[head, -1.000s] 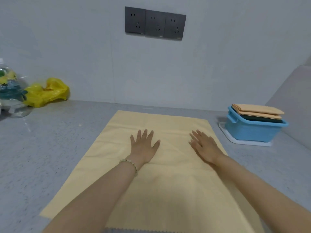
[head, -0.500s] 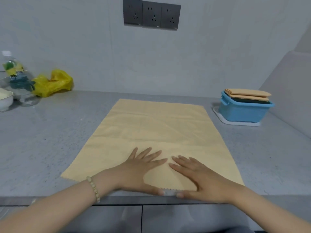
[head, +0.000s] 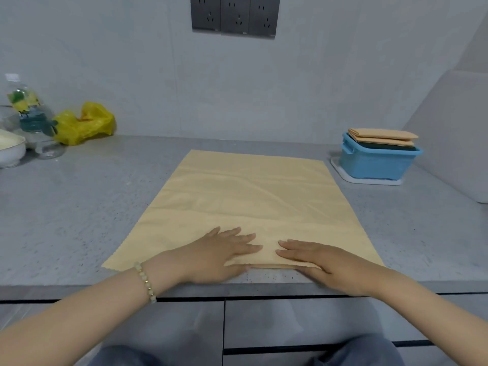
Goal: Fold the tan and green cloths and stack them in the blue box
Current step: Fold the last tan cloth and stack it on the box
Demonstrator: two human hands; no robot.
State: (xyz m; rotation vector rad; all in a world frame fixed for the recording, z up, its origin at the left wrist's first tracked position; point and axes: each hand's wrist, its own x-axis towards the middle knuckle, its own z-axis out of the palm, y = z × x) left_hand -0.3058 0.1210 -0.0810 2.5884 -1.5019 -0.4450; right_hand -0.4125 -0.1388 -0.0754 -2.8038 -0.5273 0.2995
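I see the left hand (head: pixel 216 256) and right hand (head: pixel 324 262) have slid from mid-sheet to the near edge of the tan rectangular cloth (head: pixel 250 196) spread on the grey speckled counter (head: pixel 79 207), fingers straight and pressing flat, so I judge it smoothed and ready to fold.

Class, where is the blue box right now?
In the head view the blue box sits far right on a white mat, just past the far right corner of the tan cloth.
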